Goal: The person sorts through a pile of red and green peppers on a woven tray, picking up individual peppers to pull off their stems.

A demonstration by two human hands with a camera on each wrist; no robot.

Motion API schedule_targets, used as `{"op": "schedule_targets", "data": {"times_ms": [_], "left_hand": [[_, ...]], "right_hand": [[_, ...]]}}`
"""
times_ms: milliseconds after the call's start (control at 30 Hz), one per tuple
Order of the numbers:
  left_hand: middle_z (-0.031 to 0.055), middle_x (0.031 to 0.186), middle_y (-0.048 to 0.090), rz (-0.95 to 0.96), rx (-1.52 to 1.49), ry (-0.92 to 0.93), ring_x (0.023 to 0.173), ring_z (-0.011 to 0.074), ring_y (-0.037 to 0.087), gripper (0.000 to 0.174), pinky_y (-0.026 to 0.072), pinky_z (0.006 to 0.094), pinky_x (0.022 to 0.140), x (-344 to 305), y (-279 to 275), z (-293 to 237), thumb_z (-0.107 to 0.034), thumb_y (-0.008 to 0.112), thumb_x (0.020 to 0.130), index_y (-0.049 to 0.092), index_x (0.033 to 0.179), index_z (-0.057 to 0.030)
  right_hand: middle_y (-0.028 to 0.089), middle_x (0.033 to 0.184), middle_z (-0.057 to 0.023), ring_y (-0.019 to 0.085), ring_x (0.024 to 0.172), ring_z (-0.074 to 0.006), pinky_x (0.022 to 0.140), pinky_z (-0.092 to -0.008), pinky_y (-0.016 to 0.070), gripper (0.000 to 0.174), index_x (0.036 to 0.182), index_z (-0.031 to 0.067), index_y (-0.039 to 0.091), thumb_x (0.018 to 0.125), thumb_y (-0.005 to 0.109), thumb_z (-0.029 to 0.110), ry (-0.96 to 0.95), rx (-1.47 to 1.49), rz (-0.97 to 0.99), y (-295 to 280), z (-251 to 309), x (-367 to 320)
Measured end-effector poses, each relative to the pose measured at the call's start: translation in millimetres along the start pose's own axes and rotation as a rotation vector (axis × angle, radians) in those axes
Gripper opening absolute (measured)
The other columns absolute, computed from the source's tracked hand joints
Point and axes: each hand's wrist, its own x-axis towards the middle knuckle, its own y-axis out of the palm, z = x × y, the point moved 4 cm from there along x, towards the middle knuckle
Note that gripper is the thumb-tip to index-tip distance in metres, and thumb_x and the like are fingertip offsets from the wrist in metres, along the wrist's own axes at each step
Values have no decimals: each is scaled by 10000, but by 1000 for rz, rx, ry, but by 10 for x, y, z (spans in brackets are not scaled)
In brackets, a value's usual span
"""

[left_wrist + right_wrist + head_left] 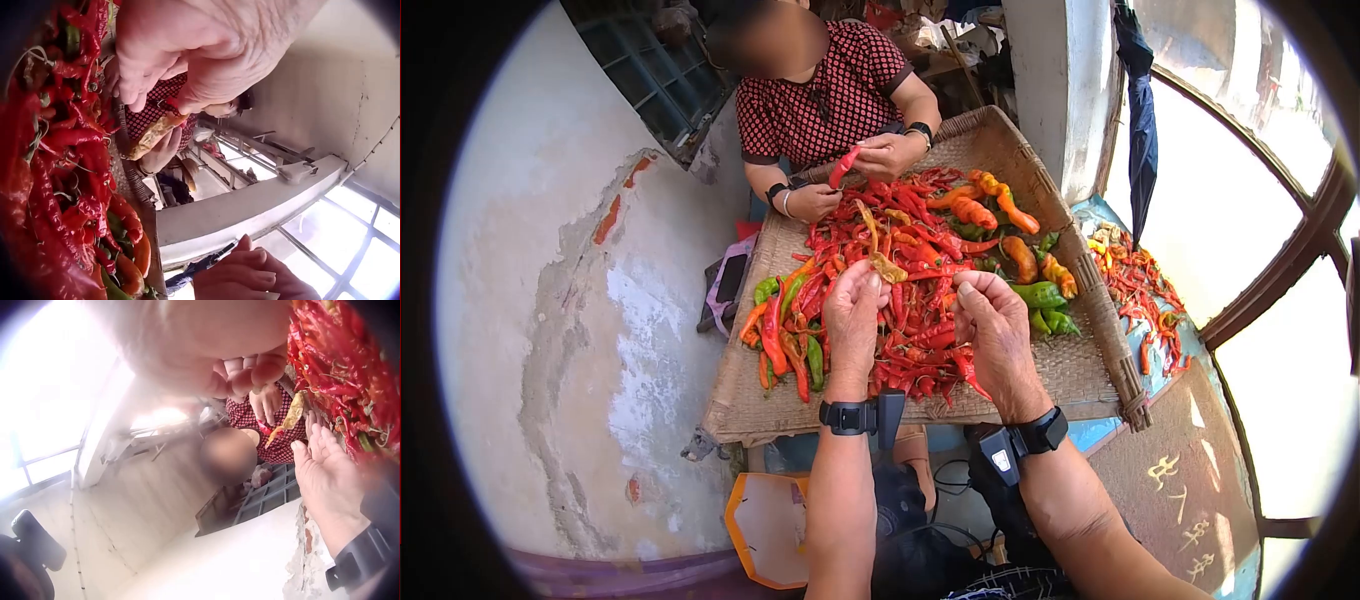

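Observation:
A long yellow-orange dried pepper [888,267] is just past the fingertips of my left hand [852,320], over the pepper heap. In the right wrist view, the left hand [331,481] has nearly straight fingers, with this pepper [294,412] slightly beyond them. My right hand [998,335] is above the heap with bent fingers, thumb and forefinger close together near a red pepper. Whether it pinches something small, I cannot tell. Below both hands lie the red peppers [920,345], many of them wrinkled.
A woven tray [1080,385] bears the heap, with green peppers [1040,295] and orange ones [972,212] around it. Across it, a person [830,95] holds a red pepper [843,167]. More peppers [1150,290] lie on the floor right; an orange-rimmed container [765,520] stands below left.

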Motion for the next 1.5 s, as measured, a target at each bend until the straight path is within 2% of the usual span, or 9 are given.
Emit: {"op": "schedule_targets", "data": {"times_ms": [167,367,667,867,933,1033,1200,1333,1500], "left_hand": [[245,1217,576,23,606,-33,1096,239,587,544,457,321,925,0,-82,58,-225,602,891,445,1323,64],[145,865,622,450,1198,425,812,347,577,164,469,447,749,-443,362,181,-137,641,797,614,929,-44],[159,882,673,267,873,437,824,303,647,225,495,375,745,-364,262,-267,-168,622,850,650,1006,-7],[102,842,683,410,619,-43,750,137,637,348,487,271,686,-200,-3,-211,-221,601,891,613,1122,39],[142,976,670,69,251,-14,779,154,634,459,498,283,714,-76,-42,-177,-221,606,892,522,1256,46],[174,1063,643,-173,545,184,829,178,627,549,504,304,752,-75,-24,-299,-195,598,896,415,1347,60],[147,995,612,461,962,341,876,309,603,231,483,393,818,-331,314,-40,-90,641,800,624,1024,-35],[135,936,597,418,1289,404,940,322,570,204,482,420,794,-419,459,138,-96,679,753,629,949,-67],[83,788,592,378,770,327,689,202,592,130,474,325,667,-289,245,-159,-116,641,802,637,896,-26]], "right_hand": [[580,745,-2,461,538,-40,465,-184,387,129,1005,26,587,921,566,123,-2,3,12,-6,-15,12],[563,739,9,485,557,-50,480,-191,406,122,1001,49,592,916,585,135,1,8,38,7,-21,3],[572,741,8,496,564,-50,476,-187,410,123,1005,54,594,915,587,138,-4,12,11,-32,-5,16],[585,754,1,473,558,-38,465,-177,385,136,1008,33,585,922,577,139,-21,18,7,-34,15,16],[584,754,1,473,557,-39,466,-178,386,139,1007,33,584,922,578,141,-4,6,-5,-39,13,10],[583,753,1,475,555,-40,467,-181,391,141,1005,33,585,920,581,146,-4,8,-10,-66,24,33],[575,751,5,480,554,-43,473,-185,408,141,1004,33,588,917,579,143,-24,-9,-50,-104,49,48],[570,754,10,482,556,-44,478,-184,410,143,1005,33,587,918,578,146,-23,1,-42,-97,31,36],[570,754,3,479,549,-48,477,-187,407,148,1012,27,582,924,568,145,-28,-4,-56,-134,39,53]]}}
